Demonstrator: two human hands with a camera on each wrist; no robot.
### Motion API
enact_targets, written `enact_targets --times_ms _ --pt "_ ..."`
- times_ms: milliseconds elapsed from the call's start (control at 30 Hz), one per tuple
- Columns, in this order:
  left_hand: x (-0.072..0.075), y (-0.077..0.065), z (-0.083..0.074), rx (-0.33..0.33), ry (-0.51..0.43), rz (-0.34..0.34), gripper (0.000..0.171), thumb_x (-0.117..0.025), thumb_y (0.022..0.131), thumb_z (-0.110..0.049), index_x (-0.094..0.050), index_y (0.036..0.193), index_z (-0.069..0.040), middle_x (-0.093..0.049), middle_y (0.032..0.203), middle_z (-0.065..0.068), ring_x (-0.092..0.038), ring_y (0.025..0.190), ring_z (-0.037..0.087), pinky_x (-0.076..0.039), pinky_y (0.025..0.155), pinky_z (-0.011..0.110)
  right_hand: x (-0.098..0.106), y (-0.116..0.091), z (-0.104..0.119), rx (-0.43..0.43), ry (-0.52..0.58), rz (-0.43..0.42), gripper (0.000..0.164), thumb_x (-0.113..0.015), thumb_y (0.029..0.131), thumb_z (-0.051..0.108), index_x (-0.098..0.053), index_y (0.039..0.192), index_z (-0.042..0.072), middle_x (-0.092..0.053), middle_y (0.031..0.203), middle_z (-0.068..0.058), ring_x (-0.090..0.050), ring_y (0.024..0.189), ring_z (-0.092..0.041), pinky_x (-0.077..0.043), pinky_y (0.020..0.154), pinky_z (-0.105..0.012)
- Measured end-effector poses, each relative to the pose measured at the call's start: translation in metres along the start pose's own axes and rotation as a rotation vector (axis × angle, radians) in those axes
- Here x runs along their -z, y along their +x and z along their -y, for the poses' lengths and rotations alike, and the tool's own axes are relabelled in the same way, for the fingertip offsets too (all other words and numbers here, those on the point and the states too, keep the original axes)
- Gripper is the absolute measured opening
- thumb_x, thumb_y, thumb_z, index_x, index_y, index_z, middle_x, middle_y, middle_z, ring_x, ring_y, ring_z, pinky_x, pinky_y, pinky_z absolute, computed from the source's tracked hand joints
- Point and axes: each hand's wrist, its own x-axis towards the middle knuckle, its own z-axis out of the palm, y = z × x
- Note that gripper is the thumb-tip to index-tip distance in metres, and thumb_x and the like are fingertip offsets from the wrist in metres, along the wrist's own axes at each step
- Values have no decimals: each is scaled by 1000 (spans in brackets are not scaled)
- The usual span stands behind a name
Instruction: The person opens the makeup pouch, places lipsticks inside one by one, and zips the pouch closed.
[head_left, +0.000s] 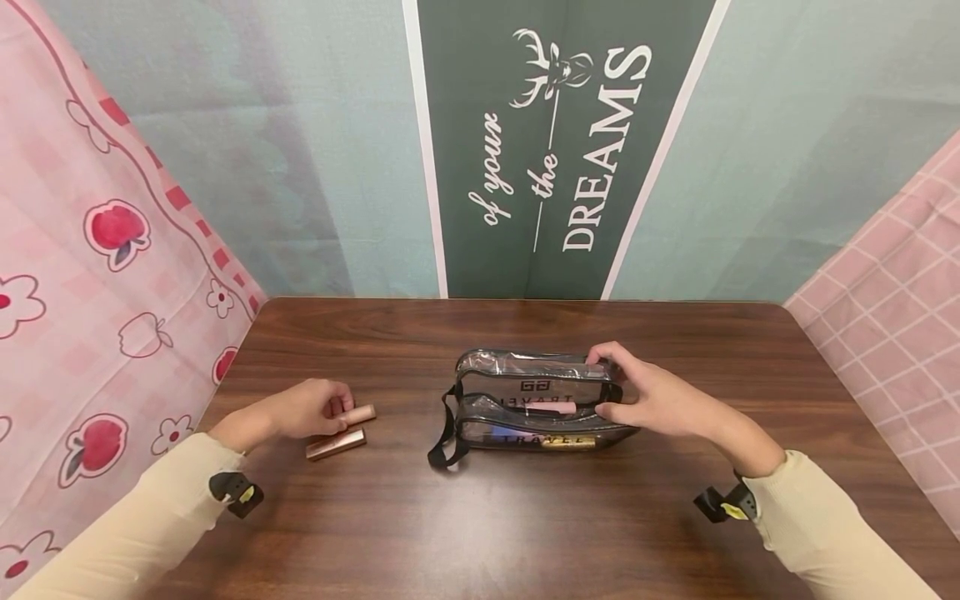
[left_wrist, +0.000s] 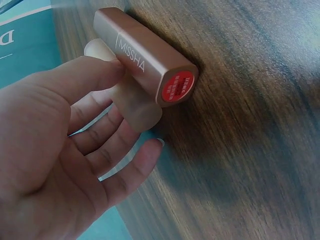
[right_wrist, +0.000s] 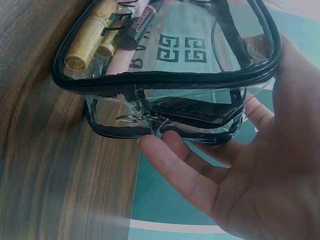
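My left hand (head_left: 315, 408) pinches a small beige cosmetic tube (head_left: 362, 414) between thumb and fingers, low over the table. Right beside that tube lies a rose-gold MISSHA lipstick (left_wrist: 150, 55), its red end label showing in the left wrist view. At the other side, my right hand (head_left: 660, 402) grips the right end of a clear travel pouch (right_wrist: 165, 78) with black piping, thumb at the front and fingers toward the back. The pouch stands with its top open. Inside are a pink tube (head_left: 553, 407), a glittery gold tube (right_wrist: 87, 42) and other cosmetics, partly hidden by its printed walls.
The brown wood-grain table (head_left: 480, 517) carries these things. A black strap loop (head_left: 446, 450) hangs from the pouch's left end onto the table. Behind the table hangs a green printed cloth (head_left: 525, 250); pink patterned cloths hang at both sides.
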Motion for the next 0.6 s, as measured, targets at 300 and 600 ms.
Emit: enact_targets --times_ms 300,600 --pt "-1 0 2 -33 3 -43 9 -73 87 -6 -65 92 -7 -58 78 -5 -52 70 7 -45 63 25 -1 0 1 3 1 -1 56 -79 86 14 -43 129 22 -63 100 -2 -61 89 -20 -49 70 -31" --pt "8 -1 3 -68 18 -98 10 -74 84 -5 -67 91 -5 -59 77 -6 -53 71 7 -46 63 25 0 -1 1 -1 2 -2 56 -79 86 14 -43 129 22 -63 101 -3 -60 89 -20 -50 70 -31"
